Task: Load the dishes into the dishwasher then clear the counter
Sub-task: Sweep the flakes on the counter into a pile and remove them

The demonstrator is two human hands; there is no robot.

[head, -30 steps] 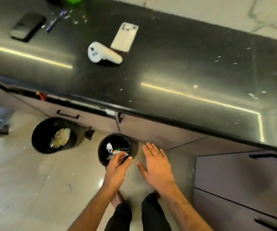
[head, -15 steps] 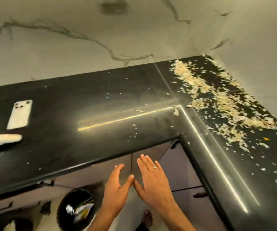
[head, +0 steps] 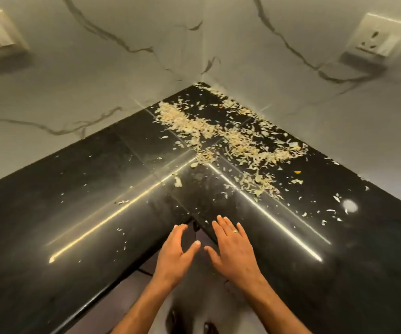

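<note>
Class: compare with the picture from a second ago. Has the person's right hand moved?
Yes. The right hand was down over the floor beside the bin; now it is raised to the inner corner edge of the black counter, fingers open.

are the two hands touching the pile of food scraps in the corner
Apart. The head view shows the left hand and right hand open near the counter's inner edge, with bare black counter between them and the scraps.

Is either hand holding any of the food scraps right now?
No, the left hand and right hand are both open and empty near the counter edge, apart from the food scraps in the corner.
</note>
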